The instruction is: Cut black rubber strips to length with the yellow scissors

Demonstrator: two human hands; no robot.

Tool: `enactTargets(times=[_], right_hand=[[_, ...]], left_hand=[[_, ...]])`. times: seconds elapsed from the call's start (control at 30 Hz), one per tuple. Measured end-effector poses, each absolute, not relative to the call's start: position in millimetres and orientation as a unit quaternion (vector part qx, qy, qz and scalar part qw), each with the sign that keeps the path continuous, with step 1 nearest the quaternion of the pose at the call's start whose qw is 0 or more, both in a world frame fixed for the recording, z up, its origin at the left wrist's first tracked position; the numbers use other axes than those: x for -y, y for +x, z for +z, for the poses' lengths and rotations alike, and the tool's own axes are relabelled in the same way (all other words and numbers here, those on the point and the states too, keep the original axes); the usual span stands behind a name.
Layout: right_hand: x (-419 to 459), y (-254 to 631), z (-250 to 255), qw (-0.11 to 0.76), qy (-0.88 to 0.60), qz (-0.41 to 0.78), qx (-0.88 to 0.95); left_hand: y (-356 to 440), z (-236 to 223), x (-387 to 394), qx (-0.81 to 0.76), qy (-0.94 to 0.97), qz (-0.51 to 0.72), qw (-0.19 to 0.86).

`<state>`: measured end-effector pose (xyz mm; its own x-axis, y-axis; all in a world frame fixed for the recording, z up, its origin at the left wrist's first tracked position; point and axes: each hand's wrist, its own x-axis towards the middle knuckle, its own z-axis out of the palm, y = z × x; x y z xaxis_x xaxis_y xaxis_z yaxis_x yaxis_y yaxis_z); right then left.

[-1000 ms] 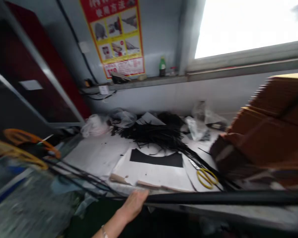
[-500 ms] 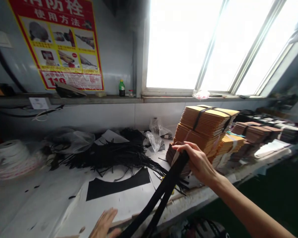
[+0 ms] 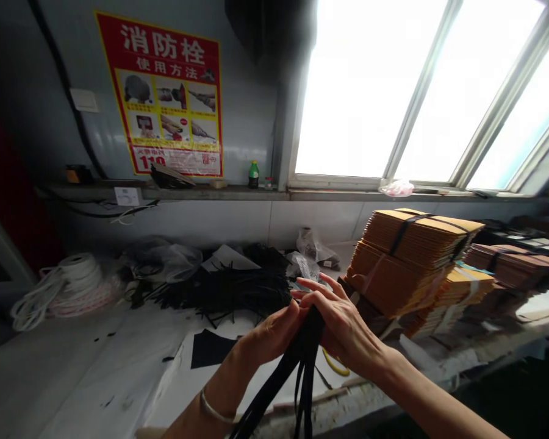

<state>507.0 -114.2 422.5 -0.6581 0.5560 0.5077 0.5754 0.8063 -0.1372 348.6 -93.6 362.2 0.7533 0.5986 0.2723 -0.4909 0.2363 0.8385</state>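
Observation:
A bundle of long black strips point(image 3: 297, 366) hangs down from between my two hands, its loose ends parted toward the bottom edge. My right hand point(image 3: 341, 320) closes round the top end of the bundle, with several fingers stretched out past it. From the other side my left hand point(image 3: 274, 332) presses against the same end, thumb and fingers together; its fingertips are partly hidden. Behind my left wrist lies a flat black piece point(image 3: 213, 349) on white sheeting. Scissors with a yellow handle point(image 3: 336, 364) lie just below my right hand, partly covered.
A heap of black strips point(image 3: 224, 289) lies along the back of the table point(image 3: 73, 366). Strapped stacks of tan sheets point(image 3: 402, 262) stand at the right. White cord rolls point(image 3: 80, 274) and clear plastic bags point(image 3: 169, 262) sit at the left. A small bottle point(image 3: 254, 175) is on the ledge.
My left hand has risen from the table's front edge to the top of the strips, meeting my right hand there. The view has shifted left and up.

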Motion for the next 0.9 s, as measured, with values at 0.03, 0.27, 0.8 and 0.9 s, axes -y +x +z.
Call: enactTargets(times=[0.03, 0.27, 0.8, 0.9], right_hand=[[113, 505, 421, 0.271, -0.315, -0.014, 0.909], [102, 497, 396, 0.287, -0.333, 0.031, 0.898], [78, 504, 250, 0.363, -0.41, 0.205, 0.811], [71, 514, 213, 0.388, -0.436, 0.208, 0.785]], left_hand=[[345, 359, 96, -0.056, 0.511, 0.343, 0.786], [324, 346, 110, -0.118, 0.463, 0.309, 0.822], [331, 269, 109, -0.368, 0.382, 0.231, 0.816], [344, 240, 100, -0.397, 0.384, 0.218, 0.805]])
